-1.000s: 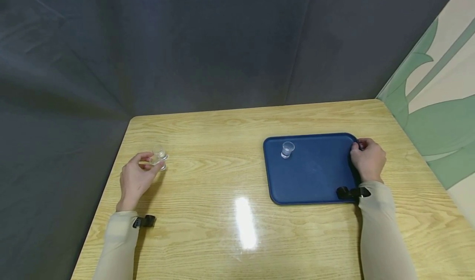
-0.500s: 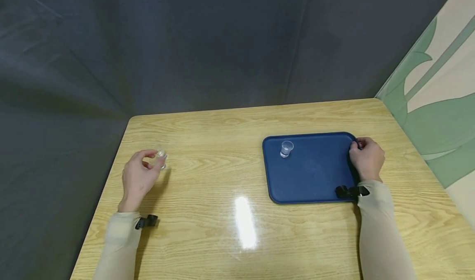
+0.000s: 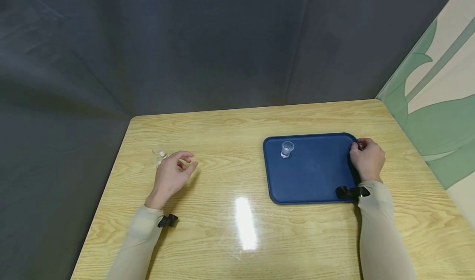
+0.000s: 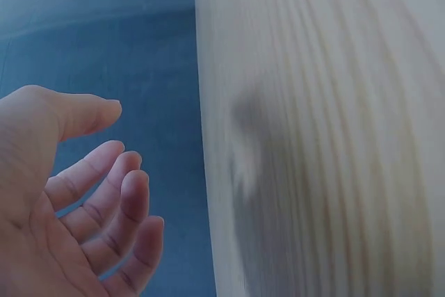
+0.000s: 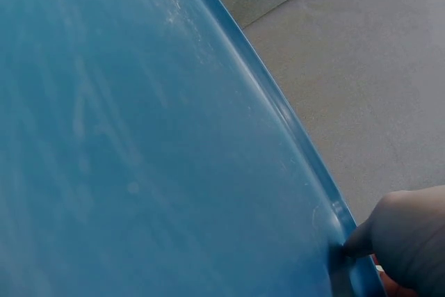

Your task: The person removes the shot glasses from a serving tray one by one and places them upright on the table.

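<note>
My left hand point(image 3: 173, 173) is above the left part of the wooden table, with nothing in its grasp. In the left wrist view the fingers point(image 4: 104, 224) are slightly bent and the thumb stands apart from them. Just behind that hand are small clear shot glasses point(image 3: 160, 153), partly covered by it; I cannot tell how many. My right hand point(image 3: 368, 159) pinches the right rim of a blue tray point(image 3: 315, 175), thumb on the inner side. One small clear shot glass point(image 3: 287, 149) stands upright near the tray's far left corner.
The wooden table point(image 3: 215, 140) has a bright light reflection point(image 3: 245, 224) near its middle. A dark cloth point(image 3: 230, 49) hangs along the back and left. A panel with green leaf shapes point(image 3: 441, 107) borders the right side.
My left hand has come away from the shot glasses and moved to the right, now holding nothing. The right hand and the tray have stayed in place.
</note>
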The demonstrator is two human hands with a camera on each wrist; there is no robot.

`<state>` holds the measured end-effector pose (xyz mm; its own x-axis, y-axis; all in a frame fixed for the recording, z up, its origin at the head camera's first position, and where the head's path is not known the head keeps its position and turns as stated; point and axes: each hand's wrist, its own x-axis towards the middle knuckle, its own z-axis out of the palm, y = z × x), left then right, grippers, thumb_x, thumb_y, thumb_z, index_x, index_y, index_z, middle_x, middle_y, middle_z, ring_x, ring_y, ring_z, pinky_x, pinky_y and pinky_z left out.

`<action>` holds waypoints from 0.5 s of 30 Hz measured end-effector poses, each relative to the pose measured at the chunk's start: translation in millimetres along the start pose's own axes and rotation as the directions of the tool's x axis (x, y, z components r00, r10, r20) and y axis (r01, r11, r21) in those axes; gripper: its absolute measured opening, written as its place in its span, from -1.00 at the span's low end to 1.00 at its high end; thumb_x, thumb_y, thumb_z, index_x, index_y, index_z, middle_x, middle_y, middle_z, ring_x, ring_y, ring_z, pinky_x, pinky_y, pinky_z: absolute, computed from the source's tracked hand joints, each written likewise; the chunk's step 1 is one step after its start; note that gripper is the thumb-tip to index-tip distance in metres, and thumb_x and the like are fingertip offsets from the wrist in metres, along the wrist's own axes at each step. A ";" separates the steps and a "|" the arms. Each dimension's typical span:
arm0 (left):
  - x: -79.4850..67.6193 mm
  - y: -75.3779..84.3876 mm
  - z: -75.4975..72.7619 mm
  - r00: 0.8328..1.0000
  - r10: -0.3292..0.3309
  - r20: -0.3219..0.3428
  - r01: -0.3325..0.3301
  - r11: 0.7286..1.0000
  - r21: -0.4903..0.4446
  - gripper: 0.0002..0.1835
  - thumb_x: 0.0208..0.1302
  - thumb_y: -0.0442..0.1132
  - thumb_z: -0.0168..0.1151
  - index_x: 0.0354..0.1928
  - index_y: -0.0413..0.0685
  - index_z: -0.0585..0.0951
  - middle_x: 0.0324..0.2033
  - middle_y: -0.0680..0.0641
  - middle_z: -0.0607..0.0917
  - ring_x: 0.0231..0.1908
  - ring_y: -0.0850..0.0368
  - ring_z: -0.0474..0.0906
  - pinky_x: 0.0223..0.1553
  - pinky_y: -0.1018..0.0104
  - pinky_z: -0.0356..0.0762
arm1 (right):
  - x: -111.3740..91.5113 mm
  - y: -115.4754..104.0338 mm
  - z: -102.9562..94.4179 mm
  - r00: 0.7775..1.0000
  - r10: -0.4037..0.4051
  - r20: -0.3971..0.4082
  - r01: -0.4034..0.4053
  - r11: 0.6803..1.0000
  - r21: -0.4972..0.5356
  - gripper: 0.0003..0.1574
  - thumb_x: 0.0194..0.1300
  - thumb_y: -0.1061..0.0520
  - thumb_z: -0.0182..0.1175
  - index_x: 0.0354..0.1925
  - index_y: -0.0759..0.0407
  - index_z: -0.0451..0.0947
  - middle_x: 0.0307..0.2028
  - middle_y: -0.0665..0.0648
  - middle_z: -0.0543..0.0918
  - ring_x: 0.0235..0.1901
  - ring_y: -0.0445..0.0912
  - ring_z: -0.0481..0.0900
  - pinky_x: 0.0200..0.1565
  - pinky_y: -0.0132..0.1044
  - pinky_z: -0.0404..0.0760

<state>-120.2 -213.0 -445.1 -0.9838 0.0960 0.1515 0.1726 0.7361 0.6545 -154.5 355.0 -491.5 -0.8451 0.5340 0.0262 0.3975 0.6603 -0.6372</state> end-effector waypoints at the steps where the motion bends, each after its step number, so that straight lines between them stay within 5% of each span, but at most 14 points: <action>1: 0.8 2.6 3.8 1.000 0.011 0.016 -0.011 1.000 -0.002 -0.65 0.41 -0.10 0.45 0.13 -0.08 0.75 -0.14 -0.07 0.80 -0.27 0.04 0.72 -0.25 0.19 0.59 | -0.1 0.2 0.1 1.000 0.000 0.000 0.000 1.000 0.000 -0.42 0.59 0.03 -0.03 0.25 0.46 0.57 0.05 0.47 0.63 0.12 0.39 0.52 0.18 0.23 0.38; 15: 16.3 51.3 54.9 0.978 0.129 0.166 -0.124 0.992 -0.040 -0.65 0.46 -0.04 0.39 0.15 -0.04 0.75 -0.12 0.01 0.78 -0.26 0.15 0.70 -0.19 0.15 0.66 | 2.5 3.2 1.9 1.000 0.003 0.002 -0.003 1.000 -0.011 -0.40 0.59 0.01 -0.05 0.25 0.44 0.57 0.06 0.46 0.64 0.12 0.39 0.53 0.17 0.24 0.40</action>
<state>-130.0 -137.0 -449.7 -0.9477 0.2997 0.1095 0.2948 0.6911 0.6599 -156.0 357.4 -494.9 -0.8447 0.5348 0.0225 0.4041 0.6647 -0.6284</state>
